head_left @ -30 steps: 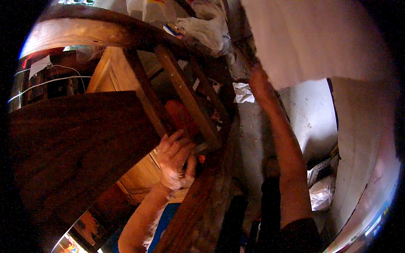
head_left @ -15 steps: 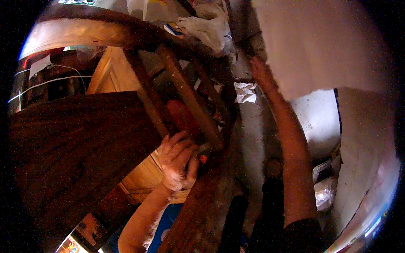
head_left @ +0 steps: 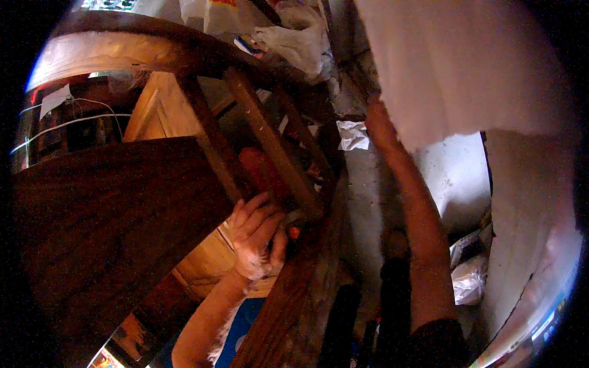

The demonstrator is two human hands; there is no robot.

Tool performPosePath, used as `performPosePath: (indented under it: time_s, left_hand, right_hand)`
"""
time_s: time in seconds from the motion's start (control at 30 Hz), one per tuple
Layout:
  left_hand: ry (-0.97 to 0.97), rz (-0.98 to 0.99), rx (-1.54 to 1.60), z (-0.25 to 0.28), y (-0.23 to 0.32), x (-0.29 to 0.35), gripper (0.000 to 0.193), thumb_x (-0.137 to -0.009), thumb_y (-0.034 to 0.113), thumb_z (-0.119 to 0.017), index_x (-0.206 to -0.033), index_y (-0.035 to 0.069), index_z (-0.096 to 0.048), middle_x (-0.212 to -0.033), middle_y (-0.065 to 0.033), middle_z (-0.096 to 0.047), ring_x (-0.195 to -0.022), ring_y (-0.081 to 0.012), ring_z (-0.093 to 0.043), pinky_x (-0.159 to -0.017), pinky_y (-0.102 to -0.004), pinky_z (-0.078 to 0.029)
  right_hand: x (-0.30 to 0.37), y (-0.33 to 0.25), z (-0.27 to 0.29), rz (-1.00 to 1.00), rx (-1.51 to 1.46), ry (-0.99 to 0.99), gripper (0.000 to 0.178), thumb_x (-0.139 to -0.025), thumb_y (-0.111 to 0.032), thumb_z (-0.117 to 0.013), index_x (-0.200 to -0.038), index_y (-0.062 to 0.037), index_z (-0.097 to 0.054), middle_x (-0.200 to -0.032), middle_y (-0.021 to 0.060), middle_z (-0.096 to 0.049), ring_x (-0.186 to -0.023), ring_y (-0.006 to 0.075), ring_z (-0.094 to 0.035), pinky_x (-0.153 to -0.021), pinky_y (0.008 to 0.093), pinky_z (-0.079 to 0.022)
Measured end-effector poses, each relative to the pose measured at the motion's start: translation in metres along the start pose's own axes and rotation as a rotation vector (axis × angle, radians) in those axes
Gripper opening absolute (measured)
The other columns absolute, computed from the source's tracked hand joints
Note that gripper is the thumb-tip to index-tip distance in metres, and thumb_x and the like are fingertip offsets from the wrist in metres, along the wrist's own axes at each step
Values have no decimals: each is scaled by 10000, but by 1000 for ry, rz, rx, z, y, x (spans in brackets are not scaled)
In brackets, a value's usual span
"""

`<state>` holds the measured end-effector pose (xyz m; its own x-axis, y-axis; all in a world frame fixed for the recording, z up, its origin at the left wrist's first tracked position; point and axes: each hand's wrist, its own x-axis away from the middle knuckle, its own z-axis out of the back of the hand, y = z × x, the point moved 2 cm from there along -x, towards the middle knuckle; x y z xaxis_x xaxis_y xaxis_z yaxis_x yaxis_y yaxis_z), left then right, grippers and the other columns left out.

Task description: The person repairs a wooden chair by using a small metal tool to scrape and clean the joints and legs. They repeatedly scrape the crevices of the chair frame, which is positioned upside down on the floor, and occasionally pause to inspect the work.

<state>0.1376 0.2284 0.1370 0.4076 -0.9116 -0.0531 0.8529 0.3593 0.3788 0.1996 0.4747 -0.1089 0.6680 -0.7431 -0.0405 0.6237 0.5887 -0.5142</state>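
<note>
A dark wooden armchair or bench fills the left half, with a curved armrest (head_left: 110, 52), several slats (head_left: 264, 132) and a broad flat board (head_left: 116, 227). My left hand (head_left: 257, 236) has its fingers bent around the wood where the board meets the foot of the slats. Behind the slats shows a rounded red thing (head_left: 264, 172), its kind unclear. My right arm reaches far forward over the floor. In the dimness, my right hand (head_left: 379, 126) sits beside the edge of a large pale sheet (head_left: 466, 67); its fingers are mostly hidden, and whether they hold anything is unclear.
Crumpled white paper (head_left: 353, 135) lies on the grey floor (head_left: 362, 196) beside my right hand. White plastic bags (head_left: 294, 46) are piled at the far side. A light wooden panel (head_left: 156, 110) and white cables (head_left: 73, 126) stand left. Clear plastic (head_left: 469, 282) lies at right.
My right hand has drawn slightly nearer, and its fingers, stretched forward before, are now less visible by the pale sheet. My left hand stays in place on the wood.
</note>
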Motion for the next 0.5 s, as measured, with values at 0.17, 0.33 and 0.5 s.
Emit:
performPosePath:
  time_s: [0.17, 0.33, 0.5]
  left_hand:
    - [-9, 20, 10, 2, 0, 3, 184, -609, 71, -590, -786, 32, -623, -850, -100, -603, -973, -299, -536, -877, -445, -348]
    - [7, 2, 18, 2, 0, 3, 193, -605, 72, -597, -791, 31, -623, -865, -102, -601, -978, -300, -532, -879, -448, -347]
    - [-19, 30, 31, 0, -1, 4, 163, -646, 69, -578, -798, 26, -621, -873, -121, -600, -992, -325, -523, -914, -482, -316]
  right_hand:
    - [-12, -27, 24, -103, 53, -47, 165, -827, -150, -460, -855, 0, -524, -774, 242, -576, -775, 411, -560, -672, 471, -454]
    - [-31, -14, 12, -52, -163, 4, 210, -830, -216, -493, -809, -26, -581, -760, 183, -598, -741, 356, -576, -640, 439, -450]
    - [-11, 19, -54, -55, -445, -85, 238, -865, -147, -403, -1001, 22, -502, -903, 257, -556, -856, 394, -538, -755, 445, -435]
